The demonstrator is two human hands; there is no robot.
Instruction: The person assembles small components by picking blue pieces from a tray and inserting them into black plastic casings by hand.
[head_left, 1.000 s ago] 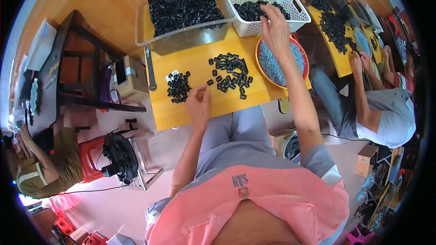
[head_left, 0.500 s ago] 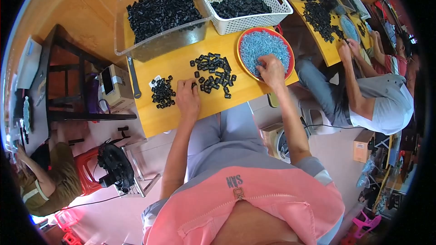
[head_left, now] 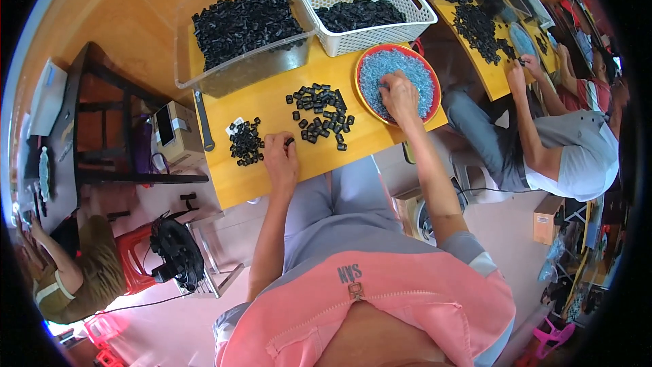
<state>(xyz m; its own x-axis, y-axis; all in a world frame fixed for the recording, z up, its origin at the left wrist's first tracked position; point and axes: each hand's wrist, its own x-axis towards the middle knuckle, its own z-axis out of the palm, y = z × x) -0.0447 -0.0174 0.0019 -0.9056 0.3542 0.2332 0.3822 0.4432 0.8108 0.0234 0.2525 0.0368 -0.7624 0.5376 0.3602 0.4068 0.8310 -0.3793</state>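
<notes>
Head view: left hand [head_left: 280,156] rests on the yellow table [head_left: 272,105], its grip pinching a small black part [head_left: 290,141] — loose black parts [head_left: 320,114] just beyond. Right hand [head_left: 400,97] digs into the red bowl [head_left: 363,68] of blue-grey pieces [head_left: 394,64]; grip state hidden.

A white basket [head_left: 367,1] and clear tub [head_left: 224,75] hold black parts
</notes>
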